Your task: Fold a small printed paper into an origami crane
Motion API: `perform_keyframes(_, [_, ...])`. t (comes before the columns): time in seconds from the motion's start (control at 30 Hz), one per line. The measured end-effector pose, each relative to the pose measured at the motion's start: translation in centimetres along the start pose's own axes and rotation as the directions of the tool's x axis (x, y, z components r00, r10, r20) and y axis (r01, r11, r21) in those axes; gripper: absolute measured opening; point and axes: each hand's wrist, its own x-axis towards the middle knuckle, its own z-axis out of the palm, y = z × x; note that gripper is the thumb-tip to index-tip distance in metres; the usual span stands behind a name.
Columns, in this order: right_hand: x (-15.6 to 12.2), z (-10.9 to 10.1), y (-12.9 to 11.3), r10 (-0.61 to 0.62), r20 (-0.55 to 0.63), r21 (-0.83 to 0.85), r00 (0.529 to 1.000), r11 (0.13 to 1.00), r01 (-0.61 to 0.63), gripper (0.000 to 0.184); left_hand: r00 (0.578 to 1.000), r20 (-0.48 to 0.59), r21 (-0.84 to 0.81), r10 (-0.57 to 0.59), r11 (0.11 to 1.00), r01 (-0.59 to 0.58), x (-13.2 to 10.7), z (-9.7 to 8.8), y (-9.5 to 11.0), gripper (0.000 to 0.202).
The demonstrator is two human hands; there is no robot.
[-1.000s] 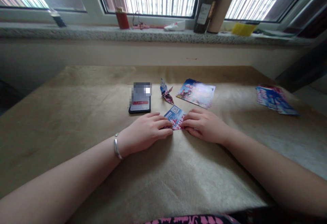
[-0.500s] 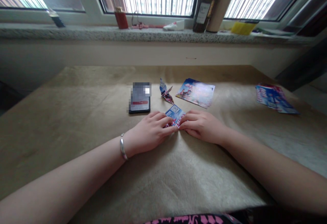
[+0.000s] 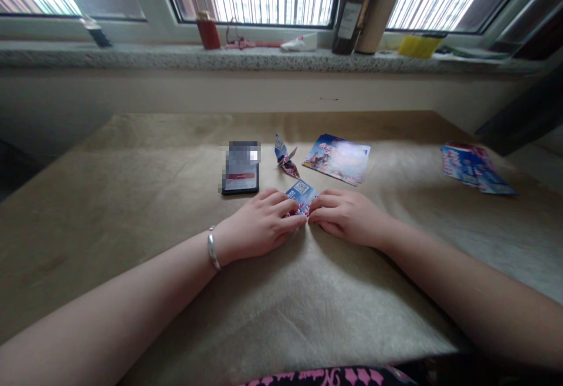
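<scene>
A small folded paper (image 3: 302,191), blue with a printed QR code and a pink floral edge, lies flat on the table between my hands. My left hand (image 3: 266,222), with a silver bracelet at the wrist, presses its fingers on the paper's left side. From the right, my right hand (image 3: 347,216) has its fingers closed on the opposite edge. The fingertips of both hands nearly meet at the paper's near corner and hide parts of its lower edges. Just beyond the paper stands a folded paper crane (image 3: 285,158) in the same kind of print.
A phone (image 3: 241,169) lies left of the crane. Printed sheets (image 3: 338,159) are stacked to its right, and more leaflets (image 3: 475,169) lie at the table's far right. A red container (image 3: 208,31), a dark jar (image 3: 350,19) and a yellow box (image 3: 420,46) stand on the windowsill.
The left fingers have shifted very slightly at the paper's near corner. The paper and right hand look almost the same.
</scene>
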Motion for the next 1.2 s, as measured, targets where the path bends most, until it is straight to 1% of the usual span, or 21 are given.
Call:
perform_keyframes(0.17, [-0.1, 0.1, 0.2, -0.014, 0.018, 0.01, 1.0, 1.0, 0.013, 0.024, 0.998, 0.039, 0.019, 0.039, 0.999, -0.04, -0.2, -0.3, -0.4, 0.029])
perform_keyframes(0.33, [-0.1, 0.1, 0.2, -0.012, 0.017, 0.0, 1.0, 1.0, 0.012, 0.024, 0.998, 0.026, 0.025, 0.054, 0.998, -0.055, -0.2, -0.5, -0.5, 0.027])
perform_keyframes(0.53, [-0.2, -0.1, 0.2, -0.016, 0.015, 0.009, 1.0, 1.0, 0.015, 0.024, 0.998, 0.044, 0.032, 0.05, 0.998, -0.052, -0.2, -0.7, -0.6, 0.025])
perform_keyframes(0.7, [-0.3, -0.3, 0.2, -0.016, 0.022, 0.013, 1.0, 1.0, 0.015, 0.026, 0.996, 0.044, 0.038, 0.08, 0.996, -0.082, -0.2, -1.2, -0.8, 0.022])
perform_keyframes(0.93, [-0.4, -0.4, 0.3, -0.019, 0.018, 0.038, 1.0, 0.999, 0.018, 0.027, 0.995, 0.05, 0.051, 0.09, 0.994, -0.092, -0.4, -1.4, -1.1, 0.02])
perform_keyframes(1.2, [-0.8, -0.3, 0.5, -0.022, 0.028, 0.047, 0.999, 0.999, 0.021, 0.027, 0.988, 0.135, 0.051, 0.074, 0.995, -0.081, -0.7, -2.2, -1.6, 0.02])
